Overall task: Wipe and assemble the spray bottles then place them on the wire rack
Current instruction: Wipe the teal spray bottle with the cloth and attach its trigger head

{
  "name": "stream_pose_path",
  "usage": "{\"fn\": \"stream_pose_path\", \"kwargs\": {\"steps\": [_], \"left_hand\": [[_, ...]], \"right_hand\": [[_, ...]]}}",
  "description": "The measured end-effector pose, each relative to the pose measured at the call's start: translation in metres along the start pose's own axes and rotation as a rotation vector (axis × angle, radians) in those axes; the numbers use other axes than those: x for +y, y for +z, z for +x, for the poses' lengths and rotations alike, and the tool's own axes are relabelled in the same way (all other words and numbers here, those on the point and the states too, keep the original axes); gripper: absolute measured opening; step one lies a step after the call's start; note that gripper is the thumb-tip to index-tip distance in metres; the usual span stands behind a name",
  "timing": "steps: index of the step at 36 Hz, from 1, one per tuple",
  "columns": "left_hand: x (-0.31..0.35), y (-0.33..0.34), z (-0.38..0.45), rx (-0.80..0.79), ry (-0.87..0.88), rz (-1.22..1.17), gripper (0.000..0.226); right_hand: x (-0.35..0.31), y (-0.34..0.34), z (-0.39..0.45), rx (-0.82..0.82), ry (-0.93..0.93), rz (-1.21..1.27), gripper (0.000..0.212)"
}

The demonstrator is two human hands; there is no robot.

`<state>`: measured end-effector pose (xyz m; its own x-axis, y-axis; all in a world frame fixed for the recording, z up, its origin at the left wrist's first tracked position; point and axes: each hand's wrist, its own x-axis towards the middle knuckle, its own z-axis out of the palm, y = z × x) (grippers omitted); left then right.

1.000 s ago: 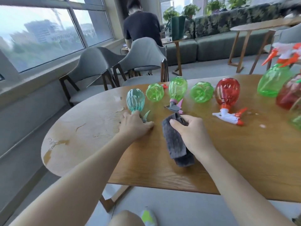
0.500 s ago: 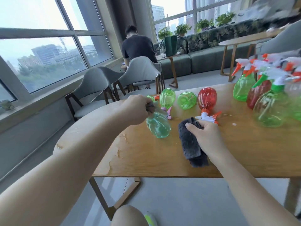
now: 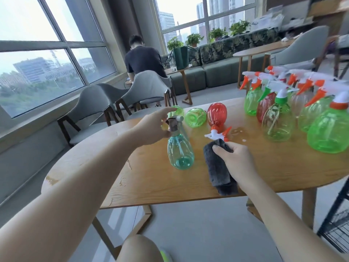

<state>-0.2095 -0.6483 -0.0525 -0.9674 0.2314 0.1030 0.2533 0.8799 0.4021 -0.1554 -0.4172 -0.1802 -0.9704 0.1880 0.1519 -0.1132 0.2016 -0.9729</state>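
Note:
My left hand grips the spray head of a teal bottle and holds it upright above the wooden table. My right hand holds a dark grey cloth that lies on the table just right of that bottle. A red bottle with a white and orange trigger lies on its side behind the cloth. Beside it lie green bottle bodies, one partly hidden behind my left hand. Several assembled bottles stand upright at the right end of the table.
Part of a black wire rack shows on the floor at the lower right. Grey chairs stand behind the table, where a person sits with their back turned. A sofa and another wooden table are further back.
My left hand picked the teal bottle up from lying on the table and now holds it upright by its head. The view swung right, showing the standing bottles. My right hand stayed on the cloth.

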Motion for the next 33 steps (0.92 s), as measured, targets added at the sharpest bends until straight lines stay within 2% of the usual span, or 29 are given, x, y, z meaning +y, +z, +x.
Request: {"fn": "stream_pose_path", "kwargs": {"steps": [3, 7, 9, 15, 18, 22, 24, 27, 29, 33], "left_hand": [[-0.021, 0.013, -0.012, 0.003, -0.085, -0.347, 0.117], [-0.052, 0.051, -0.022, -0.118, -0.163, -0.635, 0.133], [-0.065, 0.071, -0.022, -0.179, -0.154, -0.702, 0.129], [-0.071, 0.093, -0.007, -0.231, -0.058, -0.885, 0.092], [-0.068, 0.093, -0.001, -0.246, -0.022, -0.944, 0.088], [-0.061, 0.095, 0.0, -0.269, 0.019, -1.12, 0.088], [-0.054, 0.098, -0.001, -0.294, 0.037, -1.271, 0.086], [-0.034, 0.102, -0.005, -0.356, 0.09, -1.474, 0.065], [-0.023, 0.109, -0.009, -0.374, 0.125, -1.568, 0.061], [-0.006, 0.125, -0.014, -0.349, 0.075, -1.681, 0.089]], "right_hand": [[0.001, -0.002, 0.001, 0.0, 0.007, 0.008, 0.015], [-0.001, -0.001, 0.004, 0.002, 0.007, 0.029, 0.009], [-0.001, 0.001, 0.005, 0.005, 0.008, 0.037, 0.012], [0.0, 0.005, 0.011, -0.016, 0.067, 0.093, 0.009], [0.001, 0.005, 0.016, -0.009, 0.047, 0.11, 0.007], [-0.004, 0.003, 0.017, 0.087, -0.127, 0.109, 0.007], [-0.009, 0.0, 0.016, 0.163, -0.278, 0.048, 0.015], [-0.015, -0.005, 0.016, 0.282, -0.564, -0.166, 0.015], [-0.016, -0.007, 0.018, 0.36, -0.747, -0.33, 0.021], [-0.02, -0.013, 0.02, 0.431, -0.93, -0.422, 0.026]]}}
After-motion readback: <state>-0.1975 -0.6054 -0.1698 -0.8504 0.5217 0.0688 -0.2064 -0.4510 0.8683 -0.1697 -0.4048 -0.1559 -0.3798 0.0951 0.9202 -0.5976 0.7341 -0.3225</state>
